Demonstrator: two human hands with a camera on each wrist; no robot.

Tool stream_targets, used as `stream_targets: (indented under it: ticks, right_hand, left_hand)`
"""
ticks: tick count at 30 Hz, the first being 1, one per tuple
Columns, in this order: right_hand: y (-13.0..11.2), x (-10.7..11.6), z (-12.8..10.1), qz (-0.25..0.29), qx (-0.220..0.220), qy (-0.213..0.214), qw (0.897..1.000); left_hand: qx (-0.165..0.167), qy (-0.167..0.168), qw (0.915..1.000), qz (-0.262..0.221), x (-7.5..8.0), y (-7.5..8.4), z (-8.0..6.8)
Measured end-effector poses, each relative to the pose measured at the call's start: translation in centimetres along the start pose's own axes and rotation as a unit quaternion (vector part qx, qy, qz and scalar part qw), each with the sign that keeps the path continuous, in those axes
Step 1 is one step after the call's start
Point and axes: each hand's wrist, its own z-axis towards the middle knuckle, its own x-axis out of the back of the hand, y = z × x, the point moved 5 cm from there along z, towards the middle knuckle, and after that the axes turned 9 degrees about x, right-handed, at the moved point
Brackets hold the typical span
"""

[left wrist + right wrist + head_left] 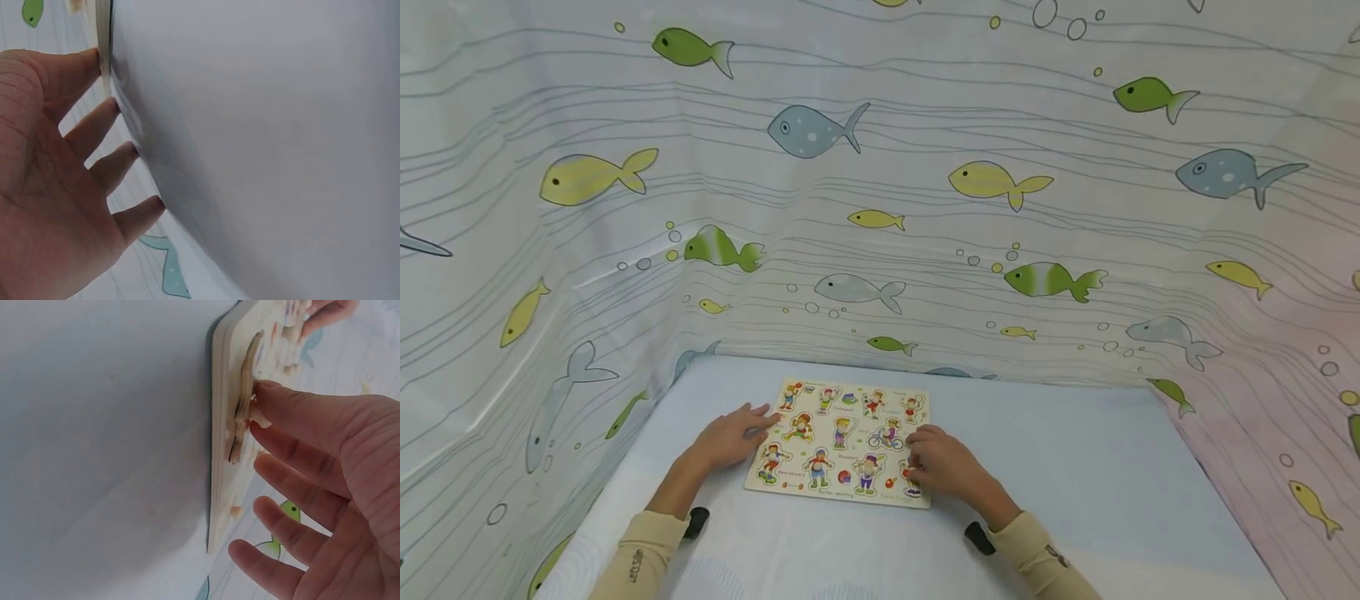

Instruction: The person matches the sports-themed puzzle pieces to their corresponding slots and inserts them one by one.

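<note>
Pinching the knob of a puzzle piece (pixel 242 406) at the board's near right corner, our right hand (pixel 946 468) grips it; our left hand (pixel 730 437) rests flat, fingers straight, on the puzzle board (pixel 842 437) lying on the bench (pixel 1075 467).

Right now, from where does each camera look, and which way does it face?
Head: high, facing forward and down at the puzzle board on the table; both forearms show.
Left wrist: beside the left hand, fingers straight against the board's edge.
Right wrist: beside the right hand, fingers at a puzzle piece lifted from the board.
Shared: the board appears in all three views.
</note>
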Motion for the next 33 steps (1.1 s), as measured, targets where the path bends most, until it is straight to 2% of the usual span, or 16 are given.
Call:
stream_targets:
  ticks: [10, 17, 23, 33]
  right_hand:
    - [0.02, -0.45, -0.25, 0.01, -0.033, 0.011, 0.999]
    - [-0.39, 0.16, 0.14, -0.008, -0.015, 0.039, 0.999]
    - [-0.26, -0.08, 0.02, -0.005, -0.031, 0.027, 0.999]
    - [0.07, 0.32, -0.78, 0.001, -0.025, 0.028, 0.999]
  left_hand:
    - [-0.006, -0.002, 1.0, 0.003, -0.04, -0.22, 0.0]
    - [-0.005, 0.001, 1.0, 0.007, 0.65, -0.11, 0.05]
    - [-0.004, -0.006, 1.0, 0.001, 0.64, 0.21, -0.03]
    - [0.003, -0.01, 0.9999, 0.002, 0.12, -0.07, -0.03]
